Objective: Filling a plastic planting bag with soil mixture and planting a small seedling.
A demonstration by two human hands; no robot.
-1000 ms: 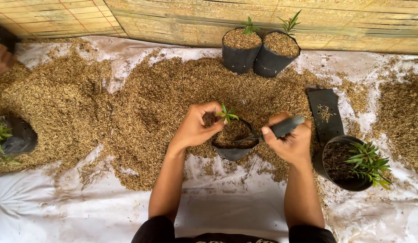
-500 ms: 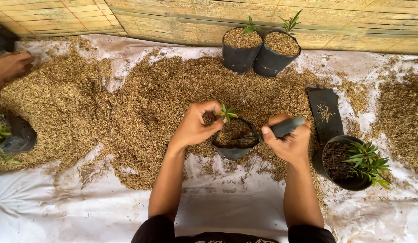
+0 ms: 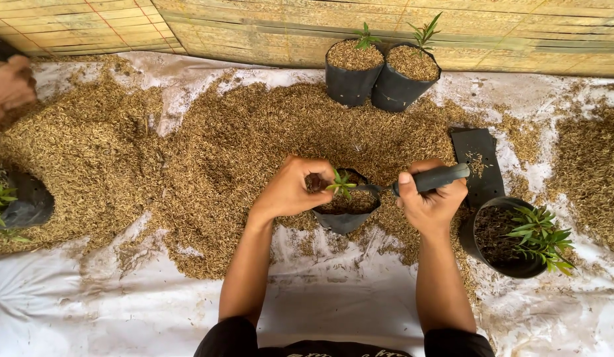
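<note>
Holding a little green plant (image 3: pixel 341 184) in a black bag (image 3: pixel 345 218), left hand (image 3: pixel 290 190) fingers pinch it; right hand (image 3: pixel 431 202) fingers wrap a dark tool handle (image 3: pixel 431 178) at mid frame.

Seedling bag (image 3: pixel 345 215) sits mid husk pile (image 3: pixel 208 165). Two filled bags (image 3: pixel 380 73) behind it, pot w/ plant (image 3: pixel 502 241) to its right. Flat empty bag (image 3: pixel 479 162) btw. those, right of it.
</note>
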